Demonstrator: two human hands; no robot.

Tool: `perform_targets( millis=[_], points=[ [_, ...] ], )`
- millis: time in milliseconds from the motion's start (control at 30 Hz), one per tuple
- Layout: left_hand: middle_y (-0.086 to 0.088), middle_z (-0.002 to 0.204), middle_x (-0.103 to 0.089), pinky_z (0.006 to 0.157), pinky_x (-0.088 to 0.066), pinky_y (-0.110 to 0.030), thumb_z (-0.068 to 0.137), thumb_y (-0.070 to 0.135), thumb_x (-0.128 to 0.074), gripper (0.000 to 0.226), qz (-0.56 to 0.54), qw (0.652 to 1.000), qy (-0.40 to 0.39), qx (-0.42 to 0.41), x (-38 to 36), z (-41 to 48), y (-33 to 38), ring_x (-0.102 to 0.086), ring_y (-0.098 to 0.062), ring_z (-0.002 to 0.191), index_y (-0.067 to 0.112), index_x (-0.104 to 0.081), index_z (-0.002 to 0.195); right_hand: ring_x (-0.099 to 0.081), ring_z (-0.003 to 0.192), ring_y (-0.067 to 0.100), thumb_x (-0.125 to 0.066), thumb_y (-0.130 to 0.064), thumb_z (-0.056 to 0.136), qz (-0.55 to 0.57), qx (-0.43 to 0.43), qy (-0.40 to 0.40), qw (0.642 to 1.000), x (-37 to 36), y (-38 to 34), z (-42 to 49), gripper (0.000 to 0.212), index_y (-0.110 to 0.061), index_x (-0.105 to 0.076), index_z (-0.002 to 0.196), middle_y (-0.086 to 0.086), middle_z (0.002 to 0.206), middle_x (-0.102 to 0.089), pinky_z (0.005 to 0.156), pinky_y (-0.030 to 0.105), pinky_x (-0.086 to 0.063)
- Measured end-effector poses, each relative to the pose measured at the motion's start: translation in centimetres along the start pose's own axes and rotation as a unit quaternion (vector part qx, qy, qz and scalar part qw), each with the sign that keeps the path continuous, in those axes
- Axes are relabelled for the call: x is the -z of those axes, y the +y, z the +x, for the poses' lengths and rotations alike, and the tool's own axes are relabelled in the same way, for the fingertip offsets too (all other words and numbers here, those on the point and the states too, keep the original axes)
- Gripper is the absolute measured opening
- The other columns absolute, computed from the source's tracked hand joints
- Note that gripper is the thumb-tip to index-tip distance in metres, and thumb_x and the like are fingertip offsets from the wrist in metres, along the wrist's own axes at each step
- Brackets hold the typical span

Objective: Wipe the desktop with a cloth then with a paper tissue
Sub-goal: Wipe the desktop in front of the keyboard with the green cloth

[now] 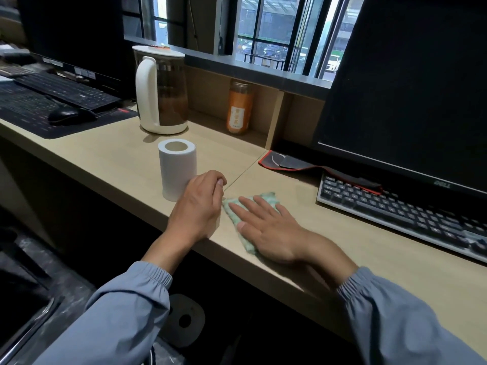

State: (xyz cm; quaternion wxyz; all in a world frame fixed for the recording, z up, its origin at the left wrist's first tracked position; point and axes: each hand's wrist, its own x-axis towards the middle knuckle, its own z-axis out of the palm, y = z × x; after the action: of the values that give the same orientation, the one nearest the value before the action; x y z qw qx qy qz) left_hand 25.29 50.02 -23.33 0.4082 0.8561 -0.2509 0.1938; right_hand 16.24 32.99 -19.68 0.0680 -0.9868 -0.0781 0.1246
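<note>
Head view: right hand (274, 233) flat on green checked cloth (267, 197) at pale wooden desktop (110, 151) edge; left hand (196, 206) loosely curled, empty; brown-filled glass kettle (160, 90).

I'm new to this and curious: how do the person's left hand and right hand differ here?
The right hand lies flat, fingers spread, pressing the green cloth on the desk; the left hand is loosely curled and holds nothing. The right hand is on the cloth; the left hand rests beside the tissue roll. Both come out of blue-grey sleeves.
</note>
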Motion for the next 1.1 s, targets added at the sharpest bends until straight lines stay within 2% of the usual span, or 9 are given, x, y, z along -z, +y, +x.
perform_targets(
  millis=[100, 267, 433, 600, 933, 1100],
  points=[
    [0.001, 0.095, -0.064, 0.085, -0.036, -0.032, 0.109, 0.022, -0.041, 0.020, -0.006, 1.000, 0.004, -0.002, 0.1, 0.0, 0.1, -0.051, -0.016, 0.092, 0.016, -0.060, 0.109, 0.015, 0.152, 0.012, -0.010, -0.050, 0.106, 0.004, -0.037, 0.021, 0.999, 1.1, 2.5, 3.3, 0.054, -0.043, 0.003, 0.157, -0.015, 0.166, 0.010, 0.121, 0.048, 0.007],
    [0.002, 0.096, -0.063, 0.087, -0.041, -0.036, 0.109, 0.023, -0.041, 0.020, -0.023, 1.000, 0.009, -0.001, 0.2, -0.1, 0.2, -0.051, -0.017, 0.095, 0.017, -0.060, 0.110, 0.009, 0.153, 0.017, -0.013, -0.046, 0.105, 0.020, -0.097, 0.048, 0.994, 2.8, 6.2, 8.6, 0.054, -0.040, -0.002, 0.158, -0.011, 0.167, 0.005, 0.121, 0.052, 0.003],
    [0.003, 0.097, -0.061, 0.088, -0.044, -0.042, 0.110, 0.022, -0.041, 0.020, -0.025, 1.000, 0.007, -0.006, 0.1, -0.1, 0.3, -0.052, -0.019, 0.099, 0.015, -0.060, 0.110, -0.004, 0.152, 0.023, -0.017, -0.041, 0.103, 0.000, -0.108, 0.078, 0.991, 3.4, 6.8, 11.0, 0.056, -0.035, -0.007, 0.158, -0.008, 0.167, -0.005, 0.119, 0.057, -0.009],
    [0.004, 0.094, -0.061, 0.089, -0.045, -0.043, 0.109, 0.020, -0.043, 0.018, -0.031, 0.999, 0.017, -0.016, 0.0, -0.1, 0.2, -0.053, -0.018, 0.097, 0.015, -0.060, 0.109, 0.002, 0.153, 0.024, -0.015, -0.039, 0.105, 0.020, -0.138, 0.079, 0.987, 3.4, 5.9, 11.2, 0.055, -0.033, -0.006, 0.159, -0.008, 0.167, -0.001, 0.118, 0.058, -0.002],
    [0.006, 0.100, -0.062, 0.090, -0.045, -0.035, 0.110, 0.025, -0.037, 0.023, -0.063, 0.997, 0.041, -0.014, 0.5, -0.3, 0.2, -0.058, -0.016, 0.101, 0.020, -0.059, 0.115, 0.011, 0.153, 0.016, -0.011, -0.044, 0.104, 0.006, -0.066, 0.045, 0.997, 1.2, 0.9, 6.7, 0.056, -0.039, 0.000, 0.158, -0.011, 0.167, 0.007, 0.120, 0.053, 0.006],
    [0.006, 0.096, -0.065, 0.094, -0.051, -0.047, 0.109, 0.029, -0.036, 0.027, -0.140, 0.989, 0.040, 0.000, 1.4, -0.6, 0.2, -0.062, -0.019, 0.101, 0.020, -0.061, 0.112, 0.015, 0.152, 0.012, -0.008, -0.047, 0.105, -0.008, -0.006, 0.033, 0.999, -0.3, -2.5, 2.8, 0.054, -0.041, 0.002, 0.158, -0.014, 0.166, 0.009, 0.121, 0.051, 0.008]
  ],
)
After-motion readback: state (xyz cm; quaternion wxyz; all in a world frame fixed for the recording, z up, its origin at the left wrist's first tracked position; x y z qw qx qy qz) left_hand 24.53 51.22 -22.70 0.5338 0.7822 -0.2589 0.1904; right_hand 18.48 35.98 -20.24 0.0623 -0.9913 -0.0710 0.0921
